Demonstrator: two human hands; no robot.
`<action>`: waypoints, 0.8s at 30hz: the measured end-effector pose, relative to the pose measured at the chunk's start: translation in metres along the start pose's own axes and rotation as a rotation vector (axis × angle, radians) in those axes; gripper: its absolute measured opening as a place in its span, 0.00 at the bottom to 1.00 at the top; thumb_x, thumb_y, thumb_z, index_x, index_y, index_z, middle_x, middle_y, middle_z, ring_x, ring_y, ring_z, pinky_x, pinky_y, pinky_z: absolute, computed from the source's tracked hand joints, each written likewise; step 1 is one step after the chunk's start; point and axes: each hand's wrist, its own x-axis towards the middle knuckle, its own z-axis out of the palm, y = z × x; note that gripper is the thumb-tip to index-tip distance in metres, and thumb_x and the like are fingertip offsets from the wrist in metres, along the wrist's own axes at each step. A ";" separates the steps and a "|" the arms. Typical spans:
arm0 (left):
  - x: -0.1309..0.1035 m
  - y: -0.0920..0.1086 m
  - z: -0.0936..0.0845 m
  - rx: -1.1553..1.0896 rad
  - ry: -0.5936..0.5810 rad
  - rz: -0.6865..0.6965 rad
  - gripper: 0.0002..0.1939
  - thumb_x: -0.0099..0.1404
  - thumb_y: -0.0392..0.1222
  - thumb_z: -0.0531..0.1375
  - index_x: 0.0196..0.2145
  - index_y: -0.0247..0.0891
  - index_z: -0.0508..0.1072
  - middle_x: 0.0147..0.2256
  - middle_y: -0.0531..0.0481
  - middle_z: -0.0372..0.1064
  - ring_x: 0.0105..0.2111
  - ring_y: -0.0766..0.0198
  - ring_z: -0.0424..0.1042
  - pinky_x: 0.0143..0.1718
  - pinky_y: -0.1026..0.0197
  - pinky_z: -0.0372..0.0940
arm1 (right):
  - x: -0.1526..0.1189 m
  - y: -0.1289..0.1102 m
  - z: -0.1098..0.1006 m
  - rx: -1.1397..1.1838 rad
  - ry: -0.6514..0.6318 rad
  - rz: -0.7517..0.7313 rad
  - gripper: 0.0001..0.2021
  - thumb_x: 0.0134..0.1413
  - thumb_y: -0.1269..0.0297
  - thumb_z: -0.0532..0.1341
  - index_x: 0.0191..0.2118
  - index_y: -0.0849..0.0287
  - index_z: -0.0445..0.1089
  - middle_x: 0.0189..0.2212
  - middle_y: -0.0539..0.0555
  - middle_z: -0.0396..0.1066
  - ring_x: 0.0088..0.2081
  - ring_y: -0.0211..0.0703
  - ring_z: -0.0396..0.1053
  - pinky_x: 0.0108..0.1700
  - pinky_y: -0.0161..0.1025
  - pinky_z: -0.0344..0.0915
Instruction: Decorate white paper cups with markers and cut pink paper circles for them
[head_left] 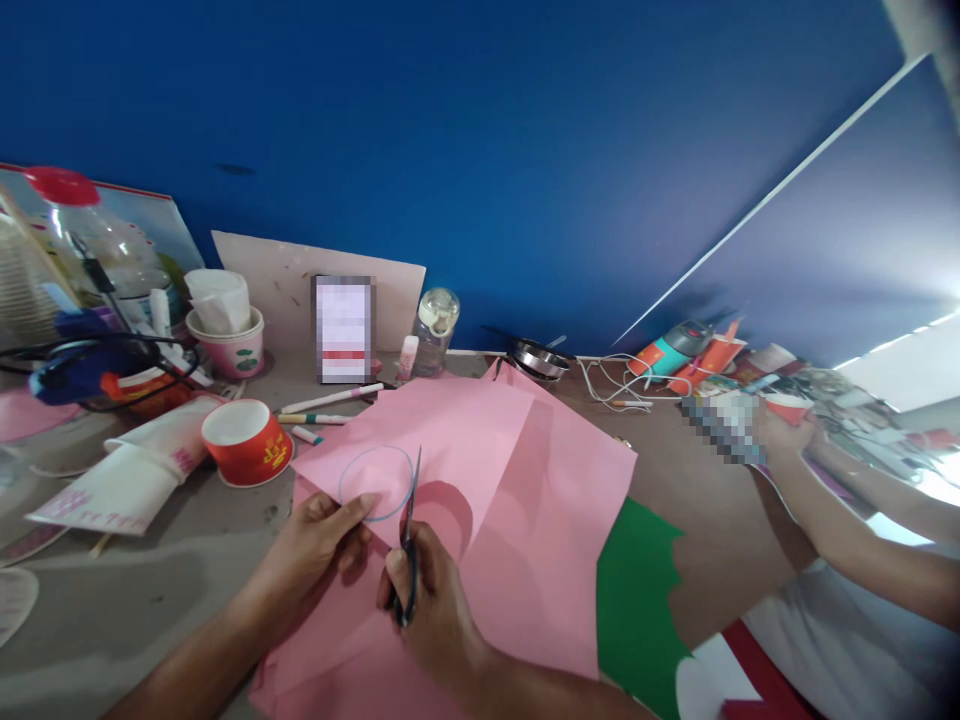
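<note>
A pink paper sheet (pixel 450 425) with a circle drawn in blue-grey line lies over more pink paper (pixel 525 590). My left hand (pixel 322 540) pinches the sheet's near left edge, thumb on top inside the lower part of the circle. In my right hand (pixel 431 590) are black-handled scissors (pixel 410 530), with my fingers in the loops. Their blades point away from me, at the right side of the drawn circle, and look nearly closed. Green paper (pixel 637 600) sticks out from under the pink paper on the right.
Left are a red paper cup (pixel 246 450), white cups (pixel 135 480), markers (pixel 330 400) and a bottle (pixel 105 250). A phone (pixel 343 330) and glass jar (pixel 435 330) stand behind. At right, another person's arms (pixel 840 500) reach over the table (pixel 712 530), near a teal-and-orange bottle (pixel 670 350).
</note>
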 end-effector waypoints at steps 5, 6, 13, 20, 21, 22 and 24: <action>-0.001 0.000 -0.001 -0.011 0.005 0.011 0.23 0.54 0.54 0.64 0.12 0.38 0.64 0.07 0.57 0.56 0.10 0.71 0.55 0.16 0.65 0.52 | 0.002 0.004 -0.001 0.027 -0.014 -0.012 0.21 0.55 0.42 0.58 0.31 0.55 0.56 0.15 0.41 0.57 0.15 0.29 0.49 0.17 0.29 0.45; -0.001 0.001 -0.001 -0.012 0.007 0.015 0.23 0.54 0.54 0.64 0.12 0.38 0.64 0.07 0.57 0.56 0.10 0.70 0.56 0.16 0.65 0.52 | 0.002 0.005 -0.001 0.035 -0.018 -0.014 0.20 0.55 0.42 0.58 0.31 0.55 0.56 0.15 0.41 0.57 0.15 0.29 0.49 0.17 0.29 0.46; 0.001 -0.001 -0.006 0.018 0.048 0.041 0.24 0.57 0.53 0.62 0.12 0.39 0.62 0.07 0.57 0.54 0.11 0.70 0.55 0.17 0.64 0.52 | 0.002 0.003 -0.003 0.006 -0.022 -0.024 0.19 0.55 0.43 0.58 0.33 0.56 0.59 0.16 0.42 0.59 0.16 0.29 0.51 0.17 0.28 0.47; 0.001 0.000 -0.008 0.075 0.039 0.051 0.26 0.58 0.54 0.61 0.11 0.39 0.61 0.07 0.57 0.53 0.12 0.70 0.55 0.18 0.64 0.53 | 0.003 -0.009 -0.001 0.011 -0.032 0.021 0.23 0.49 0.39 0.61 0.32 0.56 0.59 0.15 0.42 0.60 0.15 0.30 0.51 0.17 0.29 0.48; 0.000 0.000 -0.007 0.066 0.040 0.046 0.25 0.58 0.54 0.61 0.11 0.39 0.61 0.07 0.57 0.53 0.12 0.70 0.55 0.18 0.64 0.52 | 0.002 -0.011 -0.001 0.017 -0.037 0.034 0.24 0.47 0.39 0.62 0.33 0.56 0.59 0.15 0.42 0.61 0.15 0.30 0.51 0.17 0.29 0.48; 0.000 0.000 -0.006 0.055 0.043 0.040 0.25 0.57 0.54 0.61 0.11 0.39 0.61 0.07 0.57 0.53 0.11 0.70 0.55 0.17 0.64 0.52 | 0.002 -0.012 -0.001 0.022 -0.041 0.043 0.25 0.46 0.38 0.62 0.33 0.56 0.58 0.15 0.42 0.61 0.15 0.30 0.51 0.16 0.29 0.47; -0.001 0.001 -0.005 0.030 0.042 0.037 0.24 0.56 0.54 0.62 0.12 0.39 0.61 0.07 0.58 0.53 0.11 0.70 0.54 0.17 0.64 0.52 | 0.002 -0.014 -0.001 0.032 -0.049 0.050 0.26 0.45 0.36 0.62 0.33 0.55 0.58 0.15 0.42 0.61 0.14 0.30 0.50 0.16 0.30 0.46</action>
